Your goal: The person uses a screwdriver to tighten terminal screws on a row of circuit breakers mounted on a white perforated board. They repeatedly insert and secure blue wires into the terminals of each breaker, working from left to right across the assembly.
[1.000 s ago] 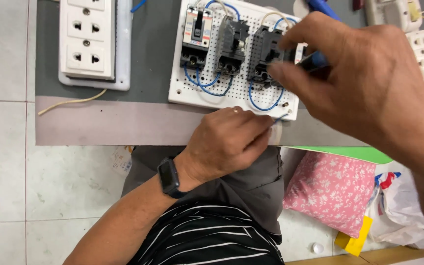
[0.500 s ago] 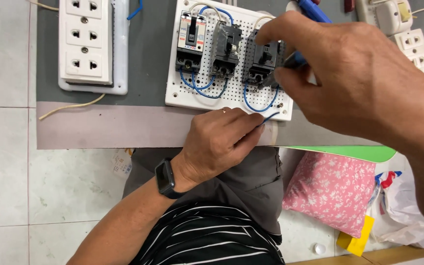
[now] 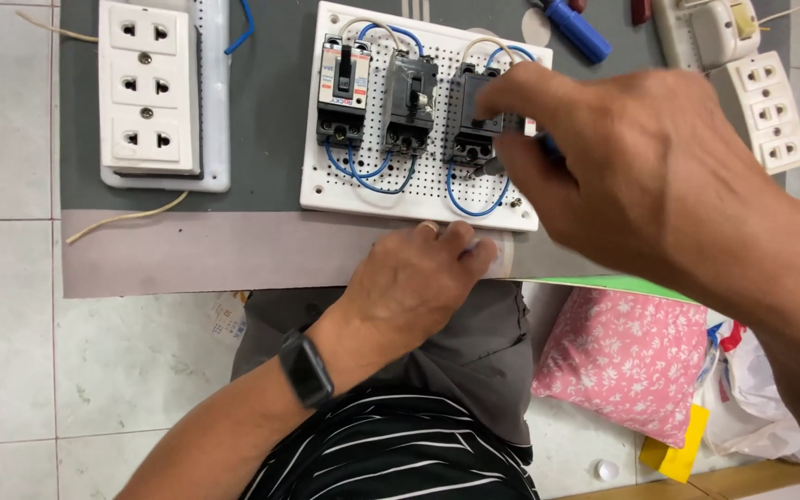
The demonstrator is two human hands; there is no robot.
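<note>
Socket strip (image 3: 147,93): white, with three outlets, on the grey mat (image 3: 270,111) at the far left, well apart from both my hands; a pale wire (image 3: 122,220) trails from under it.
Left hand (image 3: 414,278): it comes up from the bottom of the view with a black watch (image 3: 306,368) on the wrist. The fingers are curled under and the knuckles press against the near edge of the white perforated board (image 3: 428,199). I cannot tell whether anything is pinched inside it.
White perforated board: lies flat on the mat, just beyond my left hand, between the socket strip and the right-hand outlets.
Breakers: three stand in a row on the board. The left breaker (image 3: 343,90) has a white label face, the middle breaker (image 3: 408,102) is black, and the right breaker (image 3: 476,116) is black and partly under my fingers. Blue wire loops (image 3: 368,176) link their lower ends.
Right hand (image 3: 641,167): reaches in from the right, fingers closed on the right breaker's side; whether a small tool sits in the pinch is hidden.
Blue-handled tool (image 3: 578,31): lies on the mat above my right hand, untouched.
White outlets (image 3: 770,111): at the far right edge.
Pink flowered bag (image 3: 627,356): on the floor below my right forearm.
</note>
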